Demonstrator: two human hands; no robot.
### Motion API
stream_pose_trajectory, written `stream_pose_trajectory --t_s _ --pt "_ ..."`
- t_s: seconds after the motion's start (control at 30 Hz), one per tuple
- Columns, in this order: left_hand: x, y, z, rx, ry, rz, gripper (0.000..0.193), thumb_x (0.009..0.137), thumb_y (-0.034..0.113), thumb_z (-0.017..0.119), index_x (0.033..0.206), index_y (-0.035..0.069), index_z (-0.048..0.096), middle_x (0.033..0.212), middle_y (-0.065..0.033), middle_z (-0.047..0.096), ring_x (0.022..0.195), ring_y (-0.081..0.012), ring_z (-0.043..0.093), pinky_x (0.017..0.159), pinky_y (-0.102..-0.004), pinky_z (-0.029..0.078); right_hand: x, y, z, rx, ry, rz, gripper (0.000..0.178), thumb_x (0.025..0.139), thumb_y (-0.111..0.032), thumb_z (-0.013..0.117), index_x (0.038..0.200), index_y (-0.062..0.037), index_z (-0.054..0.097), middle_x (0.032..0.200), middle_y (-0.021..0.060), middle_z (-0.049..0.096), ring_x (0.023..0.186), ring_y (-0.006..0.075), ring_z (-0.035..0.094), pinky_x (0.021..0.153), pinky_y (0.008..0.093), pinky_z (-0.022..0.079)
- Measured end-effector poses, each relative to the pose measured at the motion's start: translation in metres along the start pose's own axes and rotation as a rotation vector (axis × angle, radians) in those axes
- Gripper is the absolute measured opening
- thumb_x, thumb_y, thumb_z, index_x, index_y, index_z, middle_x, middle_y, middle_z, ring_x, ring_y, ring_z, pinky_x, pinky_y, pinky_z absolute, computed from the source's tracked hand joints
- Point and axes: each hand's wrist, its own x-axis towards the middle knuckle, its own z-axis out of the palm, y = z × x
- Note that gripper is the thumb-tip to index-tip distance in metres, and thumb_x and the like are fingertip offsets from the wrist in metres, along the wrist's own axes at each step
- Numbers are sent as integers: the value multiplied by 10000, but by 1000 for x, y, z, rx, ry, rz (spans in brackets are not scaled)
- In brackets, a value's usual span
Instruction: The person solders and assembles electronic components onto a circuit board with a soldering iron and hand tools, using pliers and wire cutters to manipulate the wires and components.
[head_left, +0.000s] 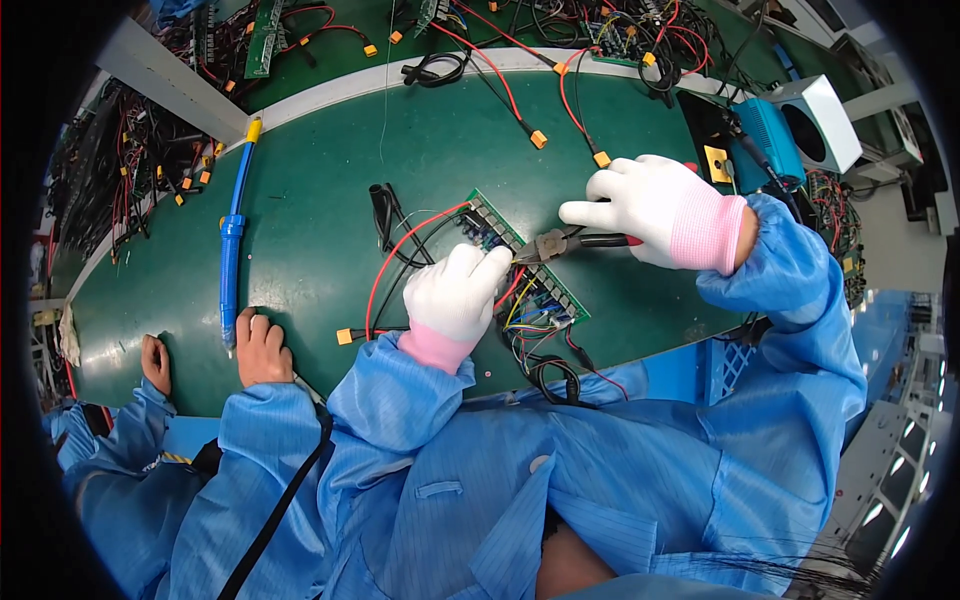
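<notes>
A long green circuit board (565,298) with components and wires lies slanted on the green work surface in front of me. My left hand (452,300), in a white glove with a pink cuff, is over its middle. Thumb and fingers are pinched together there; what they hold is hidden. My right hand (650,212), gloved the same way, grips a pair of cutting pliers (548,246) with dark and red handles. The plier jaws point left and lie over the board, close to my left fingertips. Red, black and yellow wires run off the board, one with a yellow connector (346,336).
A blue solder sucker (231,250) lies to the left, near the bare hand (264,348) of a person beside me. A blue soldering station (770,145) and a white box (820,122) stand at the right rear. Wired boards and cables (625,38) crowd the far side beyond a pale ledge.
</notes>
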Motion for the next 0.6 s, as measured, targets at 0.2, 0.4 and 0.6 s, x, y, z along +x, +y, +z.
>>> stream_pose_trajectory --t_s 0.2,0.4,0.6 --pt "1 -1 3 -52 71 4 250 667 159 647 912 173 596 728 1 470 509 -183 493 469 -304 390 -6 7 10 285 -16 8 564 631 -9 623 1178 -135 570 957 65 569 829 261 571 718 327 487" --pt "2 0 4 -112 110 -14 275 650 134 655 919 170 614 720 8 487 501 -176 488 466 -291 390 -12 8 22 471 -28 61 585 625 5 596 1194 -132 581 970 66 571 832 261 573 728 320 487" --pt "0 0 4 -115 141 -6 301 637 127 663 934 169 631 726 15 506 503 -170 493 465 -283 392 -17 9 24 484 37 152 580 624 -1 592 1189 -132 577 967 67 569 845 261 564 739 324 474"
